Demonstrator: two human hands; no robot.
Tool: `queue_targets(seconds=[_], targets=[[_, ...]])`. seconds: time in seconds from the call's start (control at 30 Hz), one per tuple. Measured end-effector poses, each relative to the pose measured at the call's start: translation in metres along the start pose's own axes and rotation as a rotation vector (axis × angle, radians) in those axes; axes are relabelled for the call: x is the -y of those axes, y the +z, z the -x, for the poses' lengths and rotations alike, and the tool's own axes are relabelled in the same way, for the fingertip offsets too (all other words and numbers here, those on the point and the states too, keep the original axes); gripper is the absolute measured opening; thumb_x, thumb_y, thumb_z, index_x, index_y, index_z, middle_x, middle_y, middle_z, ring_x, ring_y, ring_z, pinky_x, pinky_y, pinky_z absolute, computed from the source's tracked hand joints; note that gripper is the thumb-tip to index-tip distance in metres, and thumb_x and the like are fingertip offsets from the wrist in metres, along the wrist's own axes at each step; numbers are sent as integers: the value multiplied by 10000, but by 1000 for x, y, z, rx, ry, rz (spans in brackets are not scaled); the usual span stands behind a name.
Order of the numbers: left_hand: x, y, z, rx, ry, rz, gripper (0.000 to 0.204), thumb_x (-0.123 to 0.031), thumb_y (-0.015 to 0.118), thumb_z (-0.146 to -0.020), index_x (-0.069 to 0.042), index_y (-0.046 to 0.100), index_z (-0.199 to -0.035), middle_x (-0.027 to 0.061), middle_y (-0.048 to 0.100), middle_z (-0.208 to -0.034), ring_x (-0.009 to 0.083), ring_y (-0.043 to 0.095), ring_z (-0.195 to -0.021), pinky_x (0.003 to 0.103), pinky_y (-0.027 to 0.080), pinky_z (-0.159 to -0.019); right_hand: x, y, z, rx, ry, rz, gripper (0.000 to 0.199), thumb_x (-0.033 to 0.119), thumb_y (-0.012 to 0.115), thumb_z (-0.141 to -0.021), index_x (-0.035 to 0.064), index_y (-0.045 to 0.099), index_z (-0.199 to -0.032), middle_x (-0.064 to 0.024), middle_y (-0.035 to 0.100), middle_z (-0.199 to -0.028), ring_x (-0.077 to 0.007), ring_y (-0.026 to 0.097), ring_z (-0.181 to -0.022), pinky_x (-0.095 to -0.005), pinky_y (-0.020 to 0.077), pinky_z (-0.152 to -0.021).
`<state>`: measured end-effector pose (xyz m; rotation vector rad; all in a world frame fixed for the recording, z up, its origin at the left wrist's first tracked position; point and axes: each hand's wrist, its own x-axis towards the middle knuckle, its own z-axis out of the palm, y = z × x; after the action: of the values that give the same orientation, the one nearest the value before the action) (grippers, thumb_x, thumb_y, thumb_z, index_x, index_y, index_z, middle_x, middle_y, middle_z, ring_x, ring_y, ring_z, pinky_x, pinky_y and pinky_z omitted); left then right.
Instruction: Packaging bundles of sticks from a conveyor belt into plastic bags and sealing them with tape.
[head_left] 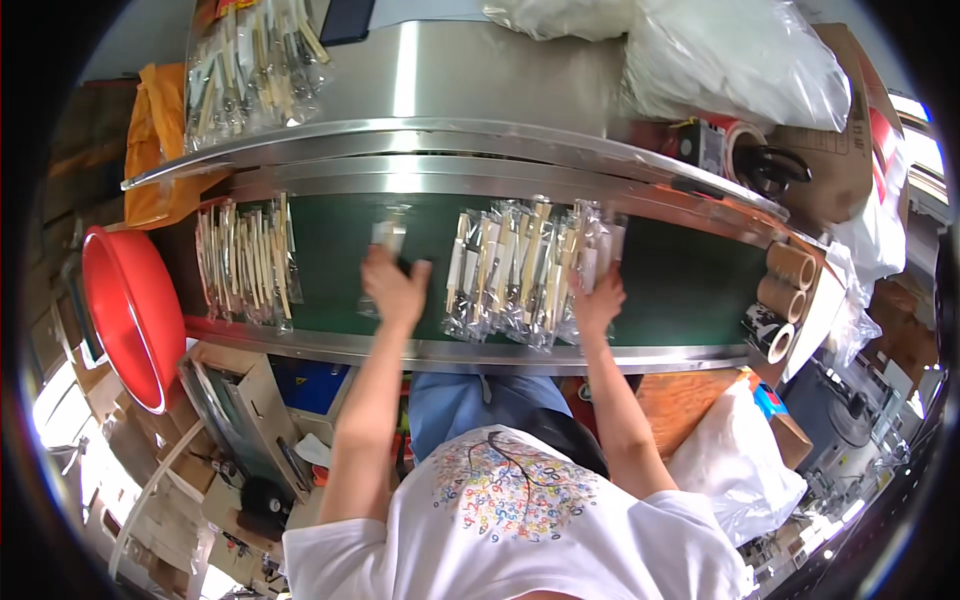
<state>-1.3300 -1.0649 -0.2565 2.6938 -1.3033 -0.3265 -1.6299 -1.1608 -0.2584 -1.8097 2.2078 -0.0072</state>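
Observation:
A slim clear plastic packet [388,237] with a pale piece inside is at my left hand [395,295]. Both are blurred by motion; the fingers appear to grip the packet, with the thumb standing off to the right. At the right end of a row of similar packets [520,265], my right hand [598,302] has its fingers closed around the outermost packet [603,240]. Pale wooden sticks and white strips show through the plastic, but their exact kind is hard to make out. Another group of packets [245,255] lies to the left on the green work surface [680,275].
A metal ledge [470,135] runs along the far side. More packets [255,75] lie beyond it, with white plastic bags [735,60] at far right. A red basin [125,315] stands at left; cardboard tubes [785,298] lie at right.

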Motion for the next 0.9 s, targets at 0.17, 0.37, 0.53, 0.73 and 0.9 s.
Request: queue_targets(seconds=[0.17, 0.37, 0.53, 0.73, 0.9], targets=[[-108, 17, 100, 260, -68, 582, 891, -431, 673, -714, 78, 237, -1301, 264, 345, -1270, 380, 341, -1166, 450, 253, -998, 15, 10, 52, 371, -173, -593, 626, 385, 649, -750, 12, 446, -1209, -206, 479, -1146, -339, 435, -1073, -416, 334, -918], [-126, -7, 103, 707, -392, 1423, 929, -320, 783, -638, 32, 244, -1309, 166, 432, -1262, 232, 417, -1182, 335, 326, -996, -23, -3, 33, 1007, 376, -1197, 486, 338, 591, -836, 20, 488, -1190, -101, 560, -1126, -196, 555, -980, -317, 431, -850], [-101, -7, -52, 491, -224, 1332, 990, -436, 781, -593, 37, 273, -1299, 193, 536, -1137, 260, 535, -1048, 326, 423, -904, 100, -26, -83, 976, 161, -1256, 614, 352, 616, -821, 33, 355, -1276, -86, 527, -1126, -170, 533, -969, -310, 430, -819], [-78, 25, 36, 345, -161, 1428, 916, -528, 737, -571, 21, 408, -1226, 214, 464, -1214, 279, 467, -1131, 333, 372, -940, 111, 6, 10, 1097, 86, -1123, 629, 298, 630, -807, 53, 340, -1307, -103, 504, -1166, -210, 533, -1009, -346, 456, -820], [-19, 25, 195, 192, -479, 1465, 919, -532, 692, -617, 36, 359, -1259, 213, 462, -1225, 317, 441, -1161, 344, 339, -977, 73, 8, 131, 1495, 58, -875, 656, 403, 572, -832, 51, 320, -1325, -100, 433, -1269, -238, 478, -1104, -360, 394, -930]])
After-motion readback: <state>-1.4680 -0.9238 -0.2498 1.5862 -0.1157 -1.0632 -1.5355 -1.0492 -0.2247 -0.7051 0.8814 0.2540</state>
